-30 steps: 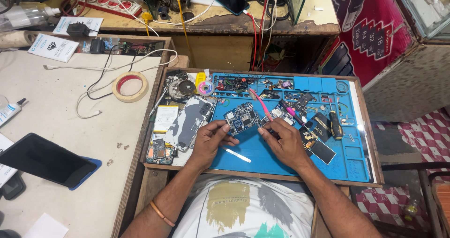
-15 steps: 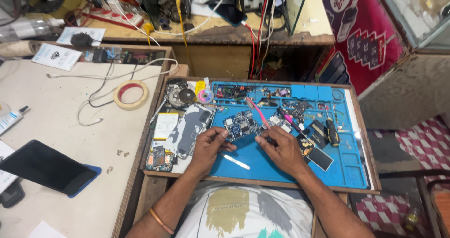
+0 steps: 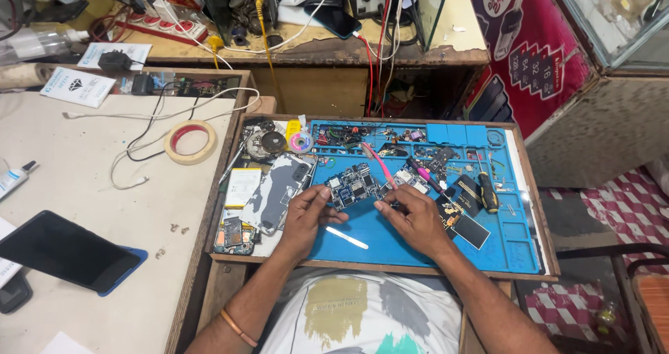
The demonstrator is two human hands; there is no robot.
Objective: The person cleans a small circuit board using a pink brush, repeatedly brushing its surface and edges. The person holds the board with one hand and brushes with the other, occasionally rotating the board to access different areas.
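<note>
White rectangular leaflet (image 3: pixel 74 87) at far left. Left hand (image 3: pixel 304 214) pinches the small blue-green circuit board (image 3: pixel 353 185) on the blue silicone mat (image 3: pixel 519 242), long axis left-right. Right hand (image 3: pixel 414 214) fingertips touch its right edge; grip unclear. Red sign (image 3: pixel 523 40) upper right.

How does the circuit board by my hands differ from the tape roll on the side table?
The circuit board is flat, angular, blue-grey and studded with parts; the tape roll is a plain tan ring with a red core. The board lies on the blue mat between both hands; the roll sits apart, untouched.
</note>
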